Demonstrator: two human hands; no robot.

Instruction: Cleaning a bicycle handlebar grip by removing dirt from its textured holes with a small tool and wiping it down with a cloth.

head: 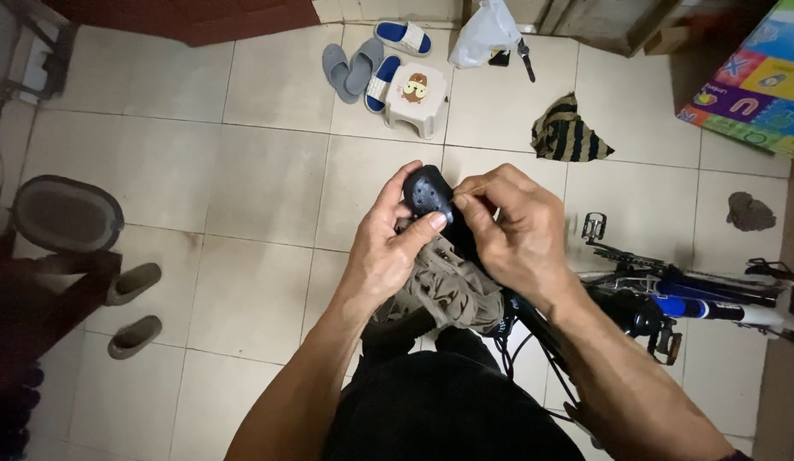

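A black bicycle saddle (427, 193) with small holes in its nose sits in the middle of the view. My left hand (388, 248) grips it from the left, thumb pressed on the top. My right hand (514, 226) closes on its right side, fingertips pinching at the edge. A crumpled camouflage-pattern cloth (452, 294) hangs under both hands, over the saddle's rear. The bicycle frame (695, 303), blue, white and black, lies to the right, with a pedal (594, 226) sticking up.
On the tiled floor: a white plastic stool (416, 96), grey and blue slippers (363, 68), a white plastic bag (482, 34), a striped cloth (569, 132), a colourful foam mat (755, 81), a dark rag (749, 211), grey-brown slippers (132, 307) and a dark round seat (66, 213).
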